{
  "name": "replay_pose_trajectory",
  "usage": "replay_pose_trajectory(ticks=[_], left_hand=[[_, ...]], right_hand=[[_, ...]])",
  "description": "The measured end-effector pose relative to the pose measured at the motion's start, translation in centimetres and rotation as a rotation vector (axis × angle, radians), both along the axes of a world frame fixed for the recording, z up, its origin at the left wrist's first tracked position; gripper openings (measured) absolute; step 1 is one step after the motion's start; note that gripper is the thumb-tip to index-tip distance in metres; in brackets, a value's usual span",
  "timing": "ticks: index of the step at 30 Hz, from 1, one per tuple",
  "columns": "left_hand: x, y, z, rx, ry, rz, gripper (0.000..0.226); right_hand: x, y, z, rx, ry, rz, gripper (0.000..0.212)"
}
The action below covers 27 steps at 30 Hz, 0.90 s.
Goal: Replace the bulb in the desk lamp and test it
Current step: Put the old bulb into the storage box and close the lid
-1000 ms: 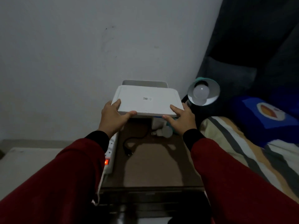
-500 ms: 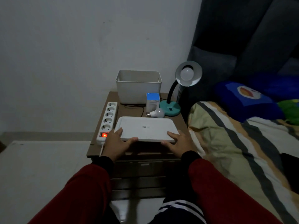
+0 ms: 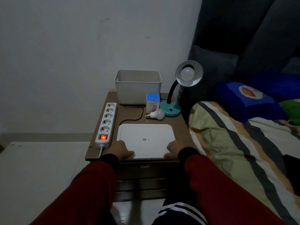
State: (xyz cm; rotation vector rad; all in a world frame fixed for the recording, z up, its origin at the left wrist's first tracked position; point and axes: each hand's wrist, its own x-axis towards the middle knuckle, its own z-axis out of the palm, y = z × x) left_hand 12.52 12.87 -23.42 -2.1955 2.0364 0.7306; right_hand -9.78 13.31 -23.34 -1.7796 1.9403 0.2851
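Both hands, left hand (image 3: 121, 150) and right hand (image 3: 174, 149), grasp the lid's (image 3: 146, 140) near corners.
Lid lies flush with the nightstand's (image 3: 180, 127) front edge; spare bulb (image 3: 155, 114) just behind it.

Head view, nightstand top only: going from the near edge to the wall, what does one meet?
The two hands, left and right, on the white lid → loose bulb → blue bulb box → white bin at the wall.
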Motion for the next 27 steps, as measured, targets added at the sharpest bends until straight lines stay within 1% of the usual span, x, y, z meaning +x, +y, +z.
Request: replay_pose_trajectory(ticks=[1, 4, 9, 12, 16, 23, 27], left_hand=[[-0.1, -0.6, 0.3, 0.007, -0.021, -0.002, 0.057], [-0.5, -2.7, 1.7, -0.053, -0.051, -0.003, 0.051], [-0.6, -7.0, 4.4, -0.108, -0.118, -0.014, 0.048], [-0.3, -10.1, 5.5, -0.114, -0.168, -0.022, 0.045], [0.2, -14.3, 5.6, -0.122, -0.223, -0.044, 0.039], [0.2, -19.4, 4.3, -0.101, -0.22, -0.054, 0.041], [0.0, -20.6, 3.6, -0.075, -0.211, -0.057, 0.043]], right_hand=[[0.1, -0.6, 0.2, 0.011, 0.032, 0.012, 0.053], [0.3, -2.9, 1.2, -0.004, 0.084, 0.036, 0.054], [0.5, -7.2, 3.2, -0.094, 0.075, 0.09, 0.055], [0.6, -10.3, 3.5, -0.202, -0.016, 0.075, 0.057], [0.5, -14.0, 3.2, -0.339, -0.167, 0.015, 0.061], [0.0, -18.2, 0.1, -0.313, -0.225, -0.074, 0.074], [0.0, -19.1, -1.3, -0.293, -0.272, -0.101, 0.073]])
